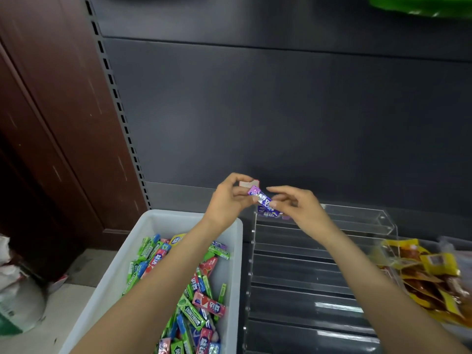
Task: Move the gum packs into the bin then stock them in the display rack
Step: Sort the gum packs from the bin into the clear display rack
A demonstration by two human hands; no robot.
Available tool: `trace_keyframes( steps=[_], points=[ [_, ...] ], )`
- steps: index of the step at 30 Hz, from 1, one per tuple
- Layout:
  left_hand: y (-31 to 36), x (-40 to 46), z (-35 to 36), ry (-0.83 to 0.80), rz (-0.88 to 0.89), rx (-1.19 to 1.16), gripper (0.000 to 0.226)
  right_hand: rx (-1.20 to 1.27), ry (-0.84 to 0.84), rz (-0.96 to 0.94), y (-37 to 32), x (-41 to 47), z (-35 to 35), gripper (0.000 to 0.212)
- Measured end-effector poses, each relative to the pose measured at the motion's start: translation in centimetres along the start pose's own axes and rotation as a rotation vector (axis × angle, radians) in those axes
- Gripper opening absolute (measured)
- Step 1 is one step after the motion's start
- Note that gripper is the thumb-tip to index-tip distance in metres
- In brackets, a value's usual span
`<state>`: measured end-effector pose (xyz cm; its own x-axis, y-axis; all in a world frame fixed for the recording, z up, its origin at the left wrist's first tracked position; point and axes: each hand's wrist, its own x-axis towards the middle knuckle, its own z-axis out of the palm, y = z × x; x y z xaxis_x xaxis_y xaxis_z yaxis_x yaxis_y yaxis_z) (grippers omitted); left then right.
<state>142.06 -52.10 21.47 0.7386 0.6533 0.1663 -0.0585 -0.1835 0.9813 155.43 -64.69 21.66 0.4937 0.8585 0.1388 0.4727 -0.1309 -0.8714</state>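
Bin [108, 282] heaped with gum packs [196, 312]; rack [306, 272] holds one purple pack [268, 213] up top. Both hands, left [227, 200] and right [298, 208], pinch another purple pack [260, 196] above it.

Dim, even indoor light w/ glare streaks on clear rack [339, 306], wide-angle edge warp, soft blur.
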Motion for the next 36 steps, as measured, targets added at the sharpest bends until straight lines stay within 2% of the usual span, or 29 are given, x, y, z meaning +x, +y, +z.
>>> trace_keyframes(
  steps=[3, 6, 8, 11, 14, 17, 22, 26, 29, 33, 36],
  points=[
    [0.5, 0.4, 1.2, 0.026, -0.003, 0.089, 0.035, -0.013, -0.065, 0.027, 0.0, -0.1, -1.0, 0.053],
    [0.0, 0.7, 1.6, 0.083, 0.013, 0.248, 0.026, -0.098, -0.122, 0.08, 0.5, -0.2, -1.9, 0.067],
    [-0.8, 0.8, 1.5, 0.068, 0.001, 0.356, 0.024, -0.122, -0.094, 0.091, 0.9, -0.4, -2.3, 0.061],
    [-1.9, 0.9, 1.2, -0.063, -0.053, 0.47, 0.041, -0.068, 0.114, 0.029, 1.7, -0.4, -2.5, 0.037],
    [-2.7, 0.7, 1.4, -0.179, -0.094, 0.469, 0.052, 0.019, 0.284, -0.03, 2.5, -0.1, -2.4, 0.025],
    [-3.0, 0.5, 1.5, -0.187, -0.105, 0.477, 0.053, -0.004, 0.334, -0.044, 3.5, 0.3, -1.7, 0.019],
    [-3.1, 0.6, 1.6, -0.182, -0.118, 0.469, 0.05, 0.029, 0.28, 0.002, 4.5, 0.4, -0.8, 0.015],
    [-3.1, 0.5, 1.6, -0.181, -0.125, 0.475, 0.047, -0.042, 0.246, -0.031, 4.4, 0.4, -0.9, 0.016],
    [-3.0, 0.4, 1.7, -0.177, -0.123, 0.487, 0.044, -0.225, 0.196, -0.038, 4.5, 0.5, -0.8, 0.014],
    [-2.8, 0.4, 1.8, -0.183, -0.126, 0.492, 0.043, -0.434, 0.204, -0.046, 5.0, 0.6, -1.0, 0.027],
    [-2.7, 0.2, 1.8, -0.183, -0.123, 0.492, 0.043, -0.499, 0.173, -0.057, 5.0, 0.3, -0.7, 0.034]
  ],
)
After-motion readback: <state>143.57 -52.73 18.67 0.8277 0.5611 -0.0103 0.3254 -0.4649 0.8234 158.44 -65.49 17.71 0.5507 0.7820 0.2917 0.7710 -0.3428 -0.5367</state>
